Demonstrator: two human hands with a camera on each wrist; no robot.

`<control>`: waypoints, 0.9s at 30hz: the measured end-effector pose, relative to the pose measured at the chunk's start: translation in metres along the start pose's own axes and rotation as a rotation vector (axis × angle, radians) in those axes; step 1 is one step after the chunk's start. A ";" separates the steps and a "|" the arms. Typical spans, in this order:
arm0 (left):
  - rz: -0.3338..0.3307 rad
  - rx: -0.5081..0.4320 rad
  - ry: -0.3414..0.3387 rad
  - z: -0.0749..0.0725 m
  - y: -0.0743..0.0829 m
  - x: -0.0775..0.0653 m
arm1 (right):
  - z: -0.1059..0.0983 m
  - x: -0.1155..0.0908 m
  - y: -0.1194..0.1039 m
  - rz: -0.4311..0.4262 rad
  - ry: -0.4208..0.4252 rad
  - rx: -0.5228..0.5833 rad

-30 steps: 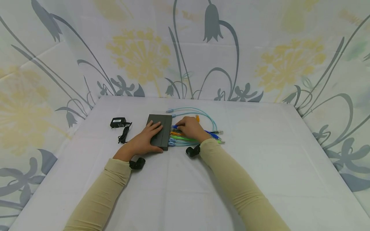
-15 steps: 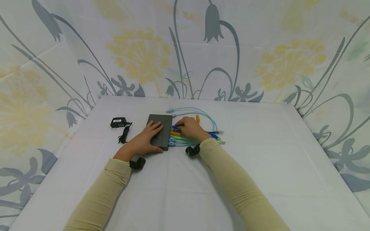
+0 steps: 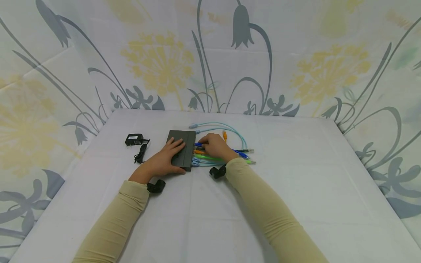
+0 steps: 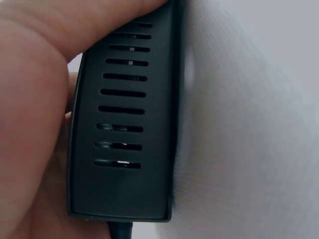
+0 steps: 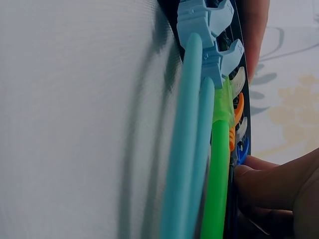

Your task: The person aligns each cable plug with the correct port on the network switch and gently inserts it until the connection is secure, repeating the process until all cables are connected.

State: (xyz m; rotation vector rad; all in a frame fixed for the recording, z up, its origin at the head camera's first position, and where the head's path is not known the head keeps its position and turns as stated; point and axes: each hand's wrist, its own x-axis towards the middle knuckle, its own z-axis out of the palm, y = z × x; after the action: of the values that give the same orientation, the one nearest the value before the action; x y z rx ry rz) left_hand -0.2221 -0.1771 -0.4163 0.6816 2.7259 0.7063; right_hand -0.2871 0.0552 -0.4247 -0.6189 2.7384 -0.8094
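Note:
A flat dark network switch (image 3: 184,160) lies on the white tabletop. My left hand (image 3: 161,160) rests on it, fingers spread across the top and thumb along the near side; the left wrist view shows that thumb against the vented side (image 4: 122,109). At the switch's right edge, my right hand (image 3: 217,145) pinches a blue network cable (image 5: 243,149) close by its plug, most of it hidden behind the fingers. Nearer me along that edge, light-blue cables (image 5: 180,144), a green cable (image 5: 218,164) and an orange cable (image 5: 239,110) sit in the ports.
A black power adapter (image 3: 134,139) with a bundled black cord (image 3: 141,152) lies left of the switch. Light-blue cables (image 3: 230,126) curve behind my right hand, near an orange plug (image 3: 225,135). Loose cable ends (image 3: 244,155) poke out to its right.
My right hand and wrist have shifted very slightly left, toward the switch. The left hand and the switch stay where they were.

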 end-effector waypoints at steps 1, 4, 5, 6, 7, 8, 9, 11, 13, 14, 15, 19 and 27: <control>-0.001 0.001 0.001 0.000 0.000 0.000 | 0.000 0.000 0.000 -0.005 0.001 -0.002; -0.004 -0.003 0.003 0.000 0.000 0.001 | 0.000 0.000 -0.001 -0.015 0.006 -0.007; -0.005 -0.003 0.004 0.000 0.000 0.001 | 0.001 0.000 -0.001 -0.019 0.008 -0.008; -0.007 -0.003 0.004 0.000 -0.001 0.001 | 0.001 0.001 -0.001 -0.023 0.009 -0.009; -0.007 -0.002 0.004 0.000 -0.001 0.002 | 0.001 0.001 -0.001 -0.026 0.009 -0.011; -0.005 -0.002 0.004 0.001 -0.002 0.002 | 0.001 0.001 -0.001 -0.027 0.011 -0.013; -0.003 -0.001 0.005 0.001 -0.002 0.002 | 0.001 0.001 -0.001 -0.028 0.011 -0.014; 0.000 0.003 0.007 0.001 -0.004 0.003 | 0.001 0.002 -0.001 -0.029 0.009 -0.017; 0.006 0.006 0.008 0.002 -0.005 0.003 | 0.002 0.002 -0.001 -0.027 0.007 -0.021; 0.007 0.005 0.007 0.002 -0.006 0.003 | 0.002 0.002 -0.001 -0.028 0.006 -0.023; 0.008 0.004 0.006 0.002 -0.006 0.004 | 0.002 0.002 -0.001 -0.028 0.006 -0.023; 0.010 -0.002 -0.001 0.001 -0.004 0.003 | 0.001 0.003 -0.001 -0.035 0.009 -0.028; 0.015 -0.007 -0.001 0.001 -0.004 0.004 | 0.001 0.004 -0.003 -0.035 0.001 -0.038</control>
State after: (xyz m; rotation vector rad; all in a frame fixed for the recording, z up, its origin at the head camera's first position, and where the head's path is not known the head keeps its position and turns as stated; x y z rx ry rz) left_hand -0.2265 -0.1784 -0.4195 0.7014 2.7192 0.7181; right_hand -0.2892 0.0508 -0.4240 -0.6761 2.7565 -0.7673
